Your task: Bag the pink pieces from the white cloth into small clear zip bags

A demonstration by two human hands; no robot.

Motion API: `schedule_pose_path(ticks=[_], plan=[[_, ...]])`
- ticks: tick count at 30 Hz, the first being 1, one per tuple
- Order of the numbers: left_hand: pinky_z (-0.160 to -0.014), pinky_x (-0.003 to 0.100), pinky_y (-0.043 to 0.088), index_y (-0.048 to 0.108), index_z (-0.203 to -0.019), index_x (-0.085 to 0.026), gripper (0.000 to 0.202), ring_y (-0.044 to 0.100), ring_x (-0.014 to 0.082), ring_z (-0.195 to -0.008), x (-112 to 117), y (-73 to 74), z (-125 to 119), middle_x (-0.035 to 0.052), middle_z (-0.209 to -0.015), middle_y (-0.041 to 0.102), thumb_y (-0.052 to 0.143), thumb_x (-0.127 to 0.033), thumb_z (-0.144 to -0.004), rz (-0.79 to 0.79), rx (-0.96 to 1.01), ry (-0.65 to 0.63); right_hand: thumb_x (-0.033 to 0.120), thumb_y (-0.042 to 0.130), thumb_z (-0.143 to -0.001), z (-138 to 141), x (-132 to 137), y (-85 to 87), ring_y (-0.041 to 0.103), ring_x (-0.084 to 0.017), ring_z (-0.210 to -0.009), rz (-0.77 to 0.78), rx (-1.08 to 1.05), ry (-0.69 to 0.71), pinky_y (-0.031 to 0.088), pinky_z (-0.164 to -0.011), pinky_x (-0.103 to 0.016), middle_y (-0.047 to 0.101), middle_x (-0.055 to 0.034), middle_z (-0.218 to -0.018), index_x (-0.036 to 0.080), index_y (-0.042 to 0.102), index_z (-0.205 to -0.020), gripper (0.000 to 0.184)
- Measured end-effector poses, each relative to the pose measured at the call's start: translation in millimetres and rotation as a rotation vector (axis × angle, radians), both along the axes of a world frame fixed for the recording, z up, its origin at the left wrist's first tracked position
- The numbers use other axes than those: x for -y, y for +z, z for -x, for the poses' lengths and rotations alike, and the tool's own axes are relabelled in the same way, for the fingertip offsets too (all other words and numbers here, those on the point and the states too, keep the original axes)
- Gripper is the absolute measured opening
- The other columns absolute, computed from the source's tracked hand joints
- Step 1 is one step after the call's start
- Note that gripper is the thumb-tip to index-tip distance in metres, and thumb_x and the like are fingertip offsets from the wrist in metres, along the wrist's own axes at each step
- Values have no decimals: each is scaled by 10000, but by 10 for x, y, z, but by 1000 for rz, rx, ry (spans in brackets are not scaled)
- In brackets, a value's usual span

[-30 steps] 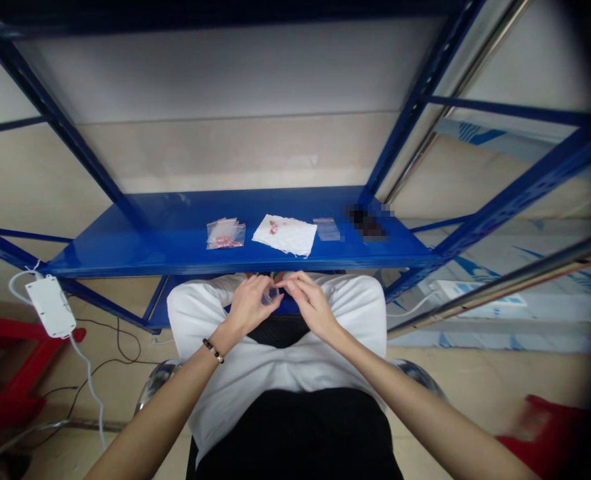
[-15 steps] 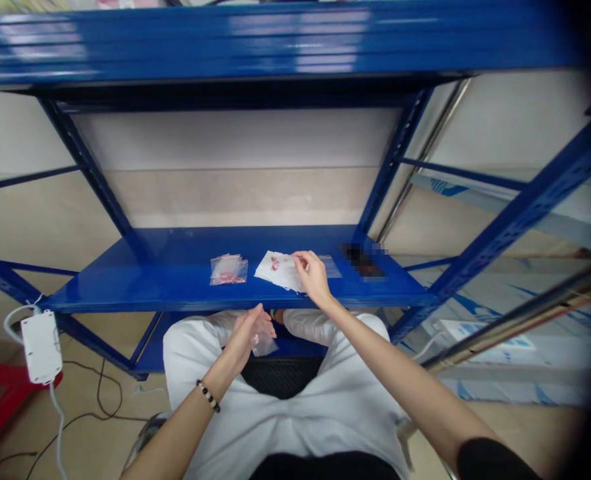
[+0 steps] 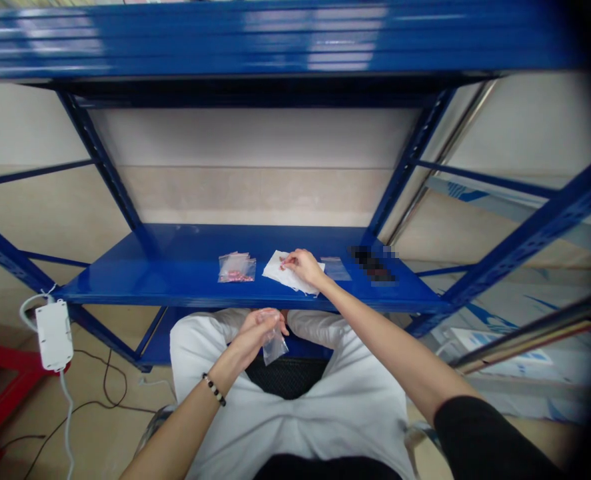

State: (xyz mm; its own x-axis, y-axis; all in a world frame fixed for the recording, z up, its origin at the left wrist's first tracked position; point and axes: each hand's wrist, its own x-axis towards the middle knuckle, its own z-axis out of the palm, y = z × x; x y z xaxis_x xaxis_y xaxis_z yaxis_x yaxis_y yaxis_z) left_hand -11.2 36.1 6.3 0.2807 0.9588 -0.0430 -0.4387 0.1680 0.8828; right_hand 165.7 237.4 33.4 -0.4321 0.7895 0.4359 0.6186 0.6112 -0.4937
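My left hand (image 3: 265,327) is closed on a small clear plastic bag (image 3: 276,348), which hangs below the shelf's front edge above my lap. Over a stack of white paper (image 3: 274,268) on the blue shelf, my right hand (image 3: 306,265) has its fingertips pinched together at some small reddish pieces (image 3: 284,263). Whether a piece is between those fingertips is too small to make out. Left of the paper lie clear bags with pink-red pieces inside (image 3: 236,269). Another flat clear bag (image 3: 337,269) rests just right of my right hand.
A dark, pixelated object (image 3: 372,263) lies at the shelf's right end. Overhead runs a thick blue shelf beam (image 3: 200,40), with blue uprights on both sides. A white power strip (image 3: 54,335) hangs at the left; cables (image 3: 110,380) trail on the floor near a red stool-like frame (image 3: 5,373).
My right hand has moved left across the paper onto the reddish pieces, its fingers now pinched there. My left hand has turned slightly, showing more of the clear bag. The view has shifted a little.
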Motion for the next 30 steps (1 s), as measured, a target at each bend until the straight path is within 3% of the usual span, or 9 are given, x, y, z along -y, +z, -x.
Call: schedule_pose_path(ticks=[7,10,14,17,20,26,30], plan=[[-704,249,463,618,-834,-154,306,624,148,-754,-38,-33,-3,47,-806,661,815,-337,-687,-81,-131,74,176,677,-782,-14,13,63,600,-171,-698,14,-58,-97,409,-667,-264,720,-65,-792,153,760,-794,86],[-761,271,458,622,-846,-163,240,615,153,-764,-53,-57,-7,42,-790,659,760,-320,-730,-182,-260,62,241,654,-815,-7,196,158,598,-176,-718,12,-171,-138,423,-679,-276,720,-76,-815,143,739,-823,130],[-757,266,434,627,-904,-171,121,578,143,-742,-25,-88,-37,11,-748,621,623,-214,-791,-343,-460,94,314,656,-832,27,871,174,601,-175,-739,64,-417,-45,432,-673,-288,722,-64,-861,164,715,-836,161],[-711,252,417,619,-902,-173,126,546,136,-723,22,-119,-73,-2,-761,596,561,-165,-791,-398,-594,139,335,649,-860,38,1508,65,601,-171,-750,153,-423,38,425,-652,-289,693,-45,-844,187,710,-867,160],[-701,249,414,613,-909,-172,118,550,139,-736,67,-156,-100,2,-799,617,580,-206,-800,-434,-668,129,332,644,-876,12,1920,-72,597,-183,-804,192,-416,69,440,-683,-307,666,-49,-875,207,711,-873,142],[-598,226,356,583,-812,-165,76,472,107,-621,101,-211,-135,-34,-679,539,614,-225,-777,-449,-751,110,325,671,-863,-43,1969,-195,590,-203,-875,194,-402,77,464,-763,-343,629,-54,-907,220,721,-855,116],[-565,219,322,566,-761,-153,104,434,95,-605,77,-216,-164,-36,-654,493,640,-226,-758,-407,-684,62,313,674,-866,-43,1942,-213,587,-209,-919,171,-376,93,464,-803,-354,643,-50,-932,233,727,-867,96]])
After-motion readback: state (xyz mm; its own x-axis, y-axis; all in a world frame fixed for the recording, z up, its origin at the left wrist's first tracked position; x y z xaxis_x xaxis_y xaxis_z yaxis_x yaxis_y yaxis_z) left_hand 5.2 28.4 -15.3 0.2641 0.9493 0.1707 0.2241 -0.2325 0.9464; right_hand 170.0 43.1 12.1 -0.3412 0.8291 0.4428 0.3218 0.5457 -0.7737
